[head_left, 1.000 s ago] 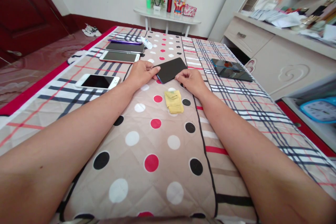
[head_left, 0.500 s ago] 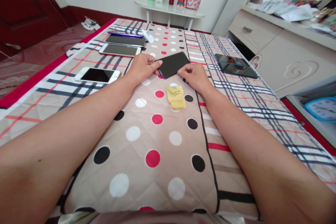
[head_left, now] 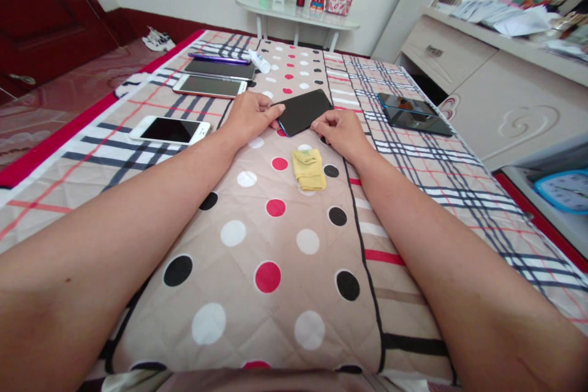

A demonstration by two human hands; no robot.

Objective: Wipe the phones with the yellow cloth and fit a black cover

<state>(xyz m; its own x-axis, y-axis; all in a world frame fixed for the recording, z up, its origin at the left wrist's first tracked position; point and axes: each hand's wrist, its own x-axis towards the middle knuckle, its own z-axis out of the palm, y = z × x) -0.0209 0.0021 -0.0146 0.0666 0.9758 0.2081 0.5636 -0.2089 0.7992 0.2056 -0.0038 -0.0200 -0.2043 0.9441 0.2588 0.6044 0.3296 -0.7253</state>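
Both the left hand [head_left: 252, 116] and right hand [head_left: 342, 131] pinch the black phone [head_left: 303, 111], at its left edge and near right corner. A yellow cloth [head_left: 309, 170] lies just nearer on the bedspread [head_left: 271, 239]; a white phone [head_left: 169, 130] leftward, dark devices [head_left: 417, 120] rightward, a small bottle [head_left: 261, 62] beyond.

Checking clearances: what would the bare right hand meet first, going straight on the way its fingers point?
The flat, black, rectangular phone: the right hand seems to touch its near edge with its fingertips, though depth is unclear from this single view.
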